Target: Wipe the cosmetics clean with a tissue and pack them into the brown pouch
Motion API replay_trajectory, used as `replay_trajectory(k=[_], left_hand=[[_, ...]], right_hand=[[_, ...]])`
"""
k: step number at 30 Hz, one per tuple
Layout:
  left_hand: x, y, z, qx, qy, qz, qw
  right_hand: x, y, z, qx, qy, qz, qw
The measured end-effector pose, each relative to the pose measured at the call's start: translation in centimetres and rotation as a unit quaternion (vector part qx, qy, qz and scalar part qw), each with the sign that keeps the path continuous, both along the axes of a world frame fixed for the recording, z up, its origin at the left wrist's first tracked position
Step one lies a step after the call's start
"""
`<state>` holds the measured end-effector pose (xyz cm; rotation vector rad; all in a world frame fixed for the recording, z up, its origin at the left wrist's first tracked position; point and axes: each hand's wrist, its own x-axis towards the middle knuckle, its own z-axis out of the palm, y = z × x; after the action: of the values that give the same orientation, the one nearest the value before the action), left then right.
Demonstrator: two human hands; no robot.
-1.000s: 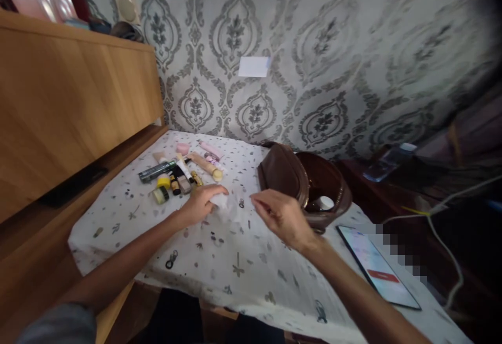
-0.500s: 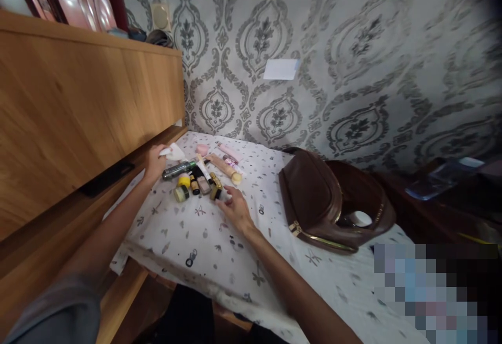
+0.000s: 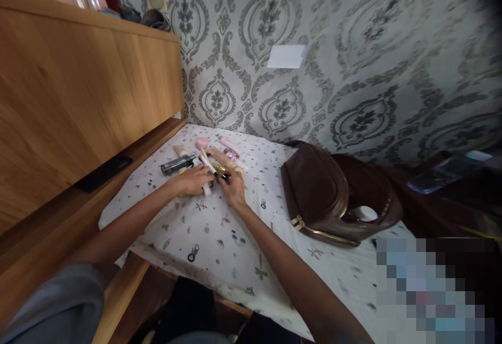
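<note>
A cluster of small cosmetics [image 3: 207,158] lies on a white patterned cloth [image 3: 219,229]: a dark green tube [image 3: 177,163], a pink sponge [image 3: 202,142], a pink tube [image 3: 230,146], a beige tube [image 3: 223,158] and small bottles. My left hand [image 3: 194,181] rests palm down over the small bottles at the cluster's near edge. My right hand [image 3: 234,186] pinches a small dark bottle with a gold cap [image 3: 221,173]. Both hands nearly touch. What lies under my left palm is hidden.
An open brown leather bag [image 3: 319,192] with a white jar [image 3: 363,213] inside sits to the right. A wooden cabinet [image 3: 78,88] stands at the left, with a black phone [image 3: 102,173] on its ledge. Patterned wallpaper with a white note [image 3: 286,56] lies behind.
My left hand has come back from the far left edge, without the white tissue it held, onto the bottles. My right hand has closed on a small bottle.
</note>
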<state>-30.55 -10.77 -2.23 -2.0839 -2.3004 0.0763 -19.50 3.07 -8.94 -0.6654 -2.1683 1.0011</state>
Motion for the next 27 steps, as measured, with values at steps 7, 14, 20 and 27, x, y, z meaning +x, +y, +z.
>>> replay_trajectory(k=[7, 14, 20, 27], left_hand=[[2.1, -0.1, 1.0, 0.025, 0.041, 0.003, 0.999], [7.9, -2.3, 0.0, 0.147, -0.029, -0.059, 0.987], [10.4, -3.5, -2.3, 0.270, -0.194, -0.126, 0.935], [10.6, -0.2, -2.0, 0.241, -0.215, -0.058, 0.945]], right_hand=[[2.2, -1.1, -0.5, -0.121, 0.096, 0.011, 0.988], [5.5, -3.0, 0.8, -0.629, 0.113, 0.168, 0.751], [9.9, -3.7, 1.5, -0.715, 0.161, 0.146, 0.664], [12.2, -4.5, 0.9, -0.671, 0.171, 0.189, 0.696]])
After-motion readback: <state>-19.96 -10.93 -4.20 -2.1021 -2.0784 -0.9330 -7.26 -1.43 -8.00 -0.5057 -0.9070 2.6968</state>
